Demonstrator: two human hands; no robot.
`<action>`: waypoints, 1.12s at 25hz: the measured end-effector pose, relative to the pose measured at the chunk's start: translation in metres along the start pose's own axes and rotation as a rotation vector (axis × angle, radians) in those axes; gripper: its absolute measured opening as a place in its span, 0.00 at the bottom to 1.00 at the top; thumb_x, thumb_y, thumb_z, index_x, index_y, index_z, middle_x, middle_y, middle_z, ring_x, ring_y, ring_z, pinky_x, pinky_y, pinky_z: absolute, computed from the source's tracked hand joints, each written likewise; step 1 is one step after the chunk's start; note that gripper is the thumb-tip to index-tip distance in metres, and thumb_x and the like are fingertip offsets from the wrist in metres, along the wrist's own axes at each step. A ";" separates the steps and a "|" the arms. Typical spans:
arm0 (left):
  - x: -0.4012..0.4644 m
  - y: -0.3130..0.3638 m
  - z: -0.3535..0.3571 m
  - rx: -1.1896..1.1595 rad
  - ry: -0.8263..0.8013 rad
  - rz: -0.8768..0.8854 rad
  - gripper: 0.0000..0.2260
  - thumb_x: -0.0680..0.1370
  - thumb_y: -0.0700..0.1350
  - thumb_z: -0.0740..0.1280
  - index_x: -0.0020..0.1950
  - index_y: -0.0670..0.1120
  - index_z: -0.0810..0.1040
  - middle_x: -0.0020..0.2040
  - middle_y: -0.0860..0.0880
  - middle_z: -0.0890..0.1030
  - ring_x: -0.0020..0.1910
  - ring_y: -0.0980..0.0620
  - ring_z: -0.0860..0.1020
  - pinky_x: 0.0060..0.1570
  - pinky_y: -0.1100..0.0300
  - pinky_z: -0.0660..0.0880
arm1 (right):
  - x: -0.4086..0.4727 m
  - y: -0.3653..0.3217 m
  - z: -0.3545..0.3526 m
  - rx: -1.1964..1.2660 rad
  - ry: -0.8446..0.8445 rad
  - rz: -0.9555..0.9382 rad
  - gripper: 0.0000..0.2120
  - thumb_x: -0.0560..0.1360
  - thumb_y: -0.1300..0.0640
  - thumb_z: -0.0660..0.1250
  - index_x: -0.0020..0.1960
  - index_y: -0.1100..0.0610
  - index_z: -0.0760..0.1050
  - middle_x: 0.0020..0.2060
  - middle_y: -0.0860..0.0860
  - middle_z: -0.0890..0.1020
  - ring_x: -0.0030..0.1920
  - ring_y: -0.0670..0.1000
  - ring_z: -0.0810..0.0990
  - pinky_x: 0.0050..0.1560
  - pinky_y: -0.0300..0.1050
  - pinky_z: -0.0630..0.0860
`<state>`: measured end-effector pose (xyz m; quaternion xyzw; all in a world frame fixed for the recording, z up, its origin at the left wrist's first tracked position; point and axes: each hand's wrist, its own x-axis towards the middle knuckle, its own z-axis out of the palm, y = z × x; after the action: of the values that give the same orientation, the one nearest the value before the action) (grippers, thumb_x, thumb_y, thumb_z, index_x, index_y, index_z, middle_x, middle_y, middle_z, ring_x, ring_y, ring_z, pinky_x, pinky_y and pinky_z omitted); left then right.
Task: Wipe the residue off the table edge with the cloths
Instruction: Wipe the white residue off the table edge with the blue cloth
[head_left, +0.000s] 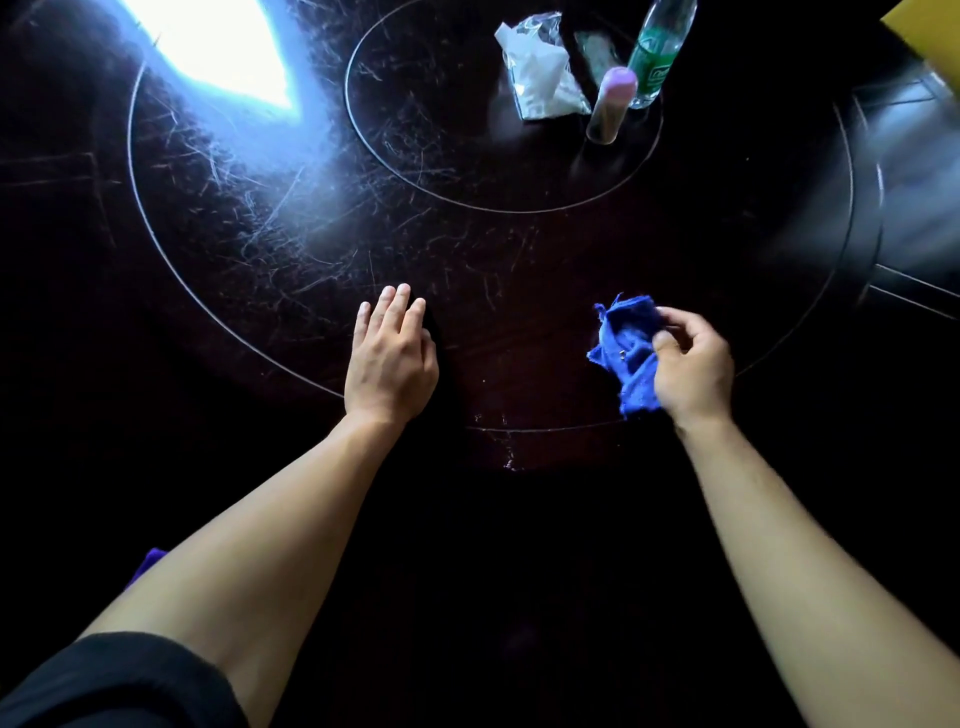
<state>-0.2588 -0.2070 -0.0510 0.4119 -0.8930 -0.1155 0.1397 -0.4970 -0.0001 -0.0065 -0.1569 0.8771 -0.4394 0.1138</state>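
The right hand grasps a bunched blue cloth, thumb and curled fingers pinching it just above the dark desk. Left of the cloth, well apart, the left hand lies palm down, fingers straight and released, holding nothing. Pale smears mark the desk between the hands, nearer the person.

Your blue cloth is a frayed, crumpled bunch of terry fabric at the right of centre in the frame, pinched in your right hand just above the dark table. The table is a glossy, near-black round top, heavily scratched, with thin pale rings across it and a bright glare in the upper left. Small wet-looking specks sit on its near edge, low in the middle of the frame.
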 end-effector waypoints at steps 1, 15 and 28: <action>0.000 0.000 0.000 0.001 0.004 0.000 0.22 0.81 0.46 0.55 0.73 0.42 0.71 0.77 0.42 0.67 0.79 0.45 0.61 0.78 0.45 0.53 | 0.005 0.004 -0.004 -0.123 0.005 -0.044 0.14 0.75 0.59 0.64 0.58 0.52 0.81 0.53 0.54 0.83 0.53 0.54 0.80 0.61 0.48 0.76; -0.001 0.001 -0.001 0.009 0.004 -0.007 0.21 0.81 0.46 0.55 0.73 0.42 0.70 0.77 0.43 0.66 0.79 0.46 0.60 0.78 0.45 0.54 | -0.030 -0.002 0.016 -0.709 0.060 -0.215 0.29 0.73 0.36 0.66 0.64 0.56 0.69 0.56 0.58 0.71 0.52 0.63 0.72 0.40 0.52 0.76; 0.002 -0.005 -0.007 0.025 -0.015 0.011 0.22 0.81 0.45 0.57 0.74 0.42 0.70 0.78 0.42 0.66 0.79 0.45 0.60 0.78 0.45 0.53 | -0.048 -0.018 0.047 -0.459 -0.131 -0.675 0.12 0.74 0.58 0.69 0.56 0.60 0.80 0.49 0.58 0.81 0.45 0.63 0.79 0.52 0.54 0.75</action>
<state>-0.2540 -0.2118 -0.0459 0.4079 -0.8976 -0.1069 0.1284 -0.4338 -0.0272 -0.0169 -0.4846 0.8426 -0.2339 -0.0190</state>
